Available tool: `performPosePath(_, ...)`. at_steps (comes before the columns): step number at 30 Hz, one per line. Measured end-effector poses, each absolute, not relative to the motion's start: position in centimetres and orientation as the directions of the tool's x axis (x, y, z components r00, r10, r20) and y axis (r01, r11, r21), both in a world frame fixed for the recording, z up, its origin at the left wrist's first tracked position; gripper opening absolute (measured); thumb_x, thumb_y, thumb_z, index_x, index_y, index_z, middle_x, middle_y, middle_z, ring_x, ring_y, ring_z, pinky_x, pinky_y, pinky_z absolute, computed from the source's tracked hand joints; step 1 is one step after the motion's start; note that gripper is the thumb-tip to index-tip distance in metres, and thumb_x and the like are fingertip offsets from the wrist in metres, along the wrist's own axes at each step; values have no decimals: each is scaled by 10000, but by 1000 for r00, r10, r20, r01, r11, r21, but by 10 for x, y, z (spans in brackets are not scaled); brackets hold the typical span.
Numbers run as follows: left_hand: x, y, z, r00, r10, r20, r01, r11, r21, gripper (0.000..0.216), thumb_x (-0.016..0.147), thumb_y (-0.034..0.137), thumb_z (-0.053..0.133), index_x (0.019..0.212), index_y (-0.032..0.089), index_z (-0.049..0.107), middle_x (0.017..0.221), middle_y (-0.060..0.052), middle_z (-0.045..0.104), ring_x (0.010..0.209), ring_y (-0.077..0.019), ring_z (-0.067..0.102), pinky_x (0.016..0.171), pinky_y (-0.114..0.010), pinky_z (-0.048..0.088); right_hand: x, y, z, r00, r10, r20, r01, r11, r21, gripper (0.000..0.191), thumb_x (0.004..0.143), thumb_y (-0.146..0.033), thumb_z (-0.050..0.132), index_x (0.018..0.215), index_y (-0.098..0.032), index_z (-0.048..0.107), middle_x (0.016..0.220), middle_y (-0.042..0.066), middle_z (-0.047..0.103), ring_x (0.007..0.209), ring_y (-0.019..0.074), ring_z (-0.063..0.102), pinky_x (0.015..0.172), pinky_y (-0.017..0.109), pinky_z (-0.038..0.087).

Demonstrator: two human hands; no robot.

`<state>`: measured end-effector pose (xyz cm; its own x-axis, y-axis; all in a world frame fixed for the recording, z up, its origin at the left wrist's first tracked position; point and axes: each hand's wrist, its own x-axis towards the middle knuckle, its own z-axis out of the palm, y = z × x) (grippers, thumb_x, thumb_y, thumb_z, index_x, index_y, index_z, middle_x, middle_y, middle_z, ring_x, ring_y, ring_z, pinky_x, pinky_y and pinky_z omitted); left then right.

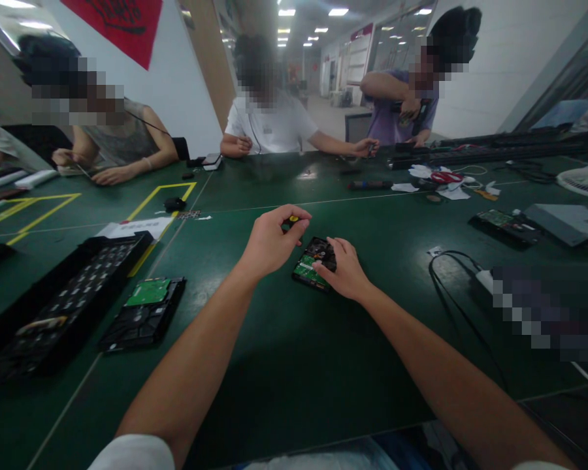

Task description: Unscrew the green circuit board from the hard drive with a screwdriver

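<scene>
A hard drive (306, 269) lies flat on the green table in front of me, its green circuit board facing up. My right hand (345, 267) rests on its right side with the fingers spread, steadying it against the tabletop. Above the drive's far left corner, my left hand (277, 240) pinches what looks like a small screwdriver (294, 220) with a yellow and black end. Most of that tool is hidden by my fingers. A second hard drive (147, 294) lies to the left of my left forearm.
A long black tray (73, 294) stands at the left. Toward the right are another hard drive (504, 227), a grey box (568, 224) and a black cable (445, 303). Paper scraps (453, 190) lie farther back. Several people sit across the table, hands over it.
</scene>
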<state>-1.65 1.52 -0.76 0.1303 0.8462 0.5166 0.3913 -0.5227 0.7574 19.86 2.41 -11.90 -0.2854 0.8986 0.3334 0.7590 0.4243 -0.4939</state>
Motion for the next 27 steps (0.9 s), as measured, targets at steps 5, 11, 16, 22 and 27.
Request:
performPosePath(5,-17,17,-9,125,856,501,390,-507,769,154,924,296,685,1021,205,763,980,-35,734,714,-129,682,581,-231,615,199,29,-120,-287,910,299,785,402,-471,884,925,-701,552,1596,-154,368,1572,196,448,1472,369,386,1205,530,339)
performPosePath(11,-16,15,-8,123,848,516,403,-518,755,150,928,278,670,1017,203,764,992,-35,735,736,-135,690,586,-231,612,193,31,-120,-216,952,219,852,293,-434,999,855,-783,566,1612,-174,331,1557,200,443,1446,410,385,1152,558,360)
performPosePath(16,-15,15,-8,117,849,515,416,-513,751,153,936,289,665,1018,204,762,985,-37,741,736,-139,697,581,-228,601,190,24,-114,-66,980,188,912,135,-386,1050,835,-829,538,1598,-136,335,1474,244,460,1355,443,429,1092,563,370)
performPosePath(22,-15,14,-6,118,846,520,408,-519,751,148,939,290,666,1018,205,759,986,-31,740,728,-131,697,585,-225,608,198,19,-111,5,967,254,956,69,-284,1035,831,-859,519,1546,-121,396,1347,263,502,1230,446,478,1015,570,400)
performPosePath(27,-14,14,-8,116,846,521,390,-521,759,143,940,288,668,1013,207,760,986,-32,738,725,-132,699,596,-236,621,208,29,-118,-95,953,287,913,198,-357,922,848,-809,551,1511,-174,471,1388,225,504,1263,425,480,1030,557,432)
